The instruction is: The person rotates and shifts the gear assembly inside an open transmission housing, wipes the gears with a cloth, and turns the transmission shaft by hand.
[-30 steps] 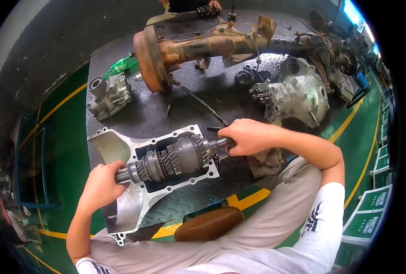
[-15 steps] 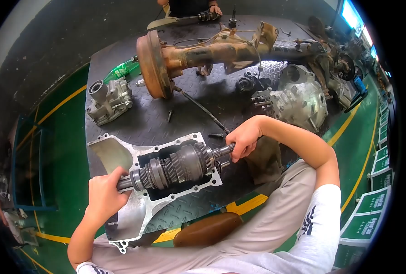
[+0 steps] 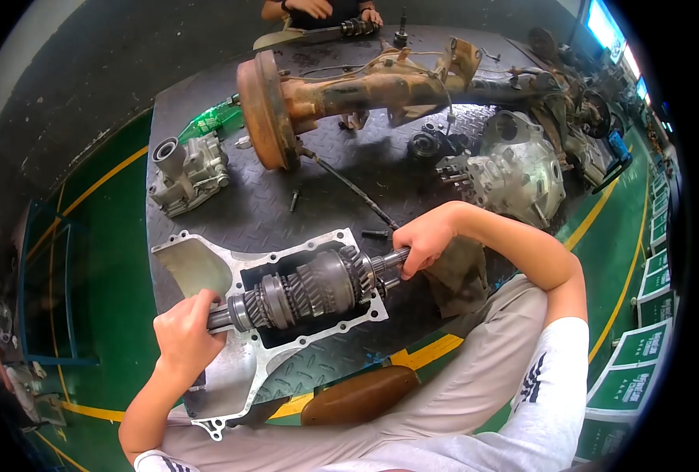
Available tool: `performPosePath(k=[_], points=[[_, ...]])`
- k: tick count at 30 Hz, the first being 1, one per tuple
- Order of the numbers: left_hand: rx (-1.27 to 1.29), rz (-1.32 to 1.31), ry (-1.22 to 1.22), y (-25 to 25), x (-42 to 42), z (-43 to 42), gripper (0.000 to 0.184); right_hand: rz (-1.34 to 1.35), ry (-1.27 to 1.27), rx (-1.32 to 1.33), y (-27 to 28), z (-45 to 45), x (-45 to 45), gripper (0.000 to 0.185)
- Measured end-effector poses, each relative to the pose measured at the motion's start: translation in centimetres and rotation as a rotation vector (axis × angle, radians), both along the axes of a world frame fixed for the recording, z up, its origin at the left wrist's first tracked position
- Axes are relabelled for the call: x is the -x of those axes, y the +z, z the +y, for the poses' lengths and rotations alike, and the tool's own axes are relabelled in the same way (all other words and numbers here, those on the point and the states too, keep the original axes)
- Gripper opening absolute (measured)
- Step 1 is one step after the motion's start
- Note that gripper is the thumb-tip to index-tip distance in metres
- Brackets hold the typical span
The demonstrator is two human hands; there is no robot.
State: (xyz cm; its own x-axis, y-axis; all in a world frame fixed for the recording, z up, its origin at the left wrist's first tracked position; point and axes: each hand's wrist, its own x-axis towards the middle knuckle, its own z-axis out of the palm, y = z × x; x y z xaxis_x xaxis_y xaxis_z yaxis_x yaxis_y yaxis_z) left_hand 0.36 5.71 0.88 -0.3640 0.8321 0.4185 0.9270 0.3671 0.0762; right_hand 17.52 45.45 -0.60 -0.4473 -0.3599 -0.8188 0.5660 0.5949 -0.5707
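Observation:
A gear shaft assembly (image 3: 310, 289) with several toothed gears lies lengthwise over the open cavity of a silver gearbox housing (image 3: 263, 358). My left hand (image 3: 186, 334) is closed around the shaft's left end, over the housing's flared part. Fingers of my right hand (image 3: 426, 240) wrap round the thinner splined end on the right, just outside the housing. Part of a second shaft shows below that end. How deep the gears sit in the cavity is hard to tell.
A rusty axle with a drum (image 3: 264, 110) crosses the metal table (image 3: 247, 216). Silver castings stand at left (image 3: 188, 175) and right (image 3: 515, 169). A green bottle (image 3: 212, 119), bolts (image 3: 294, 200) and a dark cloth (image 3: 456, 275) lie around. Across the table is a person (image 3: 326, 14).
My hands, the gear shaft and the housing appear slightly further right and lower in view. Both hands keep their grip. The person opposite now shows another hand over the table's far edge.

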Motion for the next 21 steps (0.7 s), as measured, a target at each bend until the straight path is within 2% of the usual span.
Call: performPosePath(k=[8,14,16,17,19,21], points=[[0.178,-0.034,0.059,0.9,-0.1,0.0,0.024,0.202,0.034,-0.125,0.5,-0.4,-0.6,0.035],[0.237,-0.049,0.085,0.9,-0.1,-0.1,0.024,0.465,0.036,-0.22,1.5,-1.5,-1.9,0.036],[0.243,-0.051,0.091,0.9,-0.1,-0.1,0.024,0.625,0.069,-0.408,2.0,-2.2,-2.5,0.031],[0.242,-0.057,0.097,0.8,-0.1,-0.1,0.024,0.625,0.069,-0.406,1.7,-2.4,-2.8,0.031],[0.241,-0.062,0.103,0.9,-0.2,0.0,0.024,0.847,0.119,-0.574,1.1,-2.7,-3.6,0.024],[0.263,-0.058,0.119,1.0,-0.3,0.0,0.024,0.9,0.134,-0.666,0.9,-3.3,-4.1,0.022]])
